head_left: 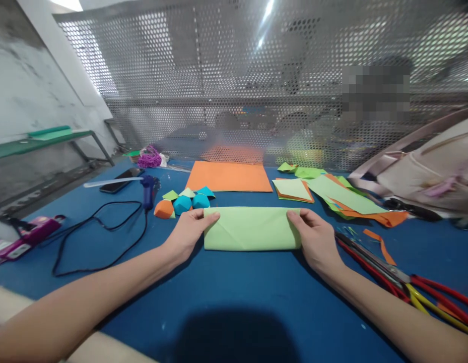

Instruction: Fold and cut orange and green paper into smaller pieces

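Observation:
A light green sheet of paper (252,229), which looks folded over, is held just above the blue table (234,282). My left hand (188,229) pinches its upper left corner, thumb on the front face. On the opposite side my right hand (317,237) grips the upper right corner the same way; the fingers behind the paper are hidden. Behind my left hand sit small folded paper pieces, among them an orange one (164,208) and a blue one (183,203).
An orange sheet (229,176), square papers (293,189) and green strips (347,194) lie at the back. Scissors (392,272) are at right. A glue gun (147,189) with a black cord (101,272) and a phone (121,180) lie left. A perforated metal screen (226,75) stands behind.

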### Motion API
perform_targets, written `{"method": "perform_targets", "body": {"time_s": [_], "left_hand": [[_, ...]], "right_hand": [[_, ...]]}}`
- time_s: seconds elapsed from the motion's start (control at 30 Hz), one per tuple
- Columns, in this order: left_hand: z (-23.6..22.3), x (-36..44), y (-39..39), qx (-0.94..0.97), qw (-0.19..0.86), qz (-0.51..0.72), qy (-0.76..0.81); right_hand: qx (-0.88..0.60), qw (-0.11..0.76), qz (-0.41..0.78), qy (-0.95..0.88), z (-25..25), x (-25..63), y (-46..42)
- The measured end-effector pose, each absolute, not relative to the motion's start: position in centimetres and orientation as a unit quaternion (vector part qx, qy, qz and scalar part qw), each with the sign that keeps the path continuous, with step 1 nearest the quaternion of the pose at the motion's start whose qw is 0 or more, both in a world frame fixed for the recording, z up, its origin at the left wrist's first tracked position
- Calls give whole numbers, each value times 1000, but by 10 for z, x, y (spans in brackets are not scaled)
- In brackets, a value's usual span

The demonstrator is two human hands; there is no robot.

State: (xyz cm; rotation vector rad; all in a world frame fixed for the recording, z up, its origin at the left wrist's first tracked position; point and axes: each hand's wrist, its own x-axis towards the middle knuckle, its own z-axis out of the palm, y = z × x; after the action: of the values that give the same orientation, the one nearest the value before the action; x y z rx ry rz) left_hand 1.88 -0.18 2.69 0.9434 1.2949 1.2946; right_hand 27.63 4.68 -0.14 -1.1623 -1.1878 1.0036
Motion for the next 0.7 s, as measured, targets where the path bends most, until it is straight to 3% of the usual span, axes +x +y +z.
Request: {"method": "perform_targets", "body": {"time_s": [0.53,0.6,0.7], "left_hand": [[19,15,2,401,515,528,544],[18,15,3,452,469,501,570],[19,12,6,574,295,402,650]], "right_hand": [[-521,538,346,-565,0,275,46],[-533,524,323,-581,-1,275,47],[-550,493,278,-615,-3,277,50]]}}
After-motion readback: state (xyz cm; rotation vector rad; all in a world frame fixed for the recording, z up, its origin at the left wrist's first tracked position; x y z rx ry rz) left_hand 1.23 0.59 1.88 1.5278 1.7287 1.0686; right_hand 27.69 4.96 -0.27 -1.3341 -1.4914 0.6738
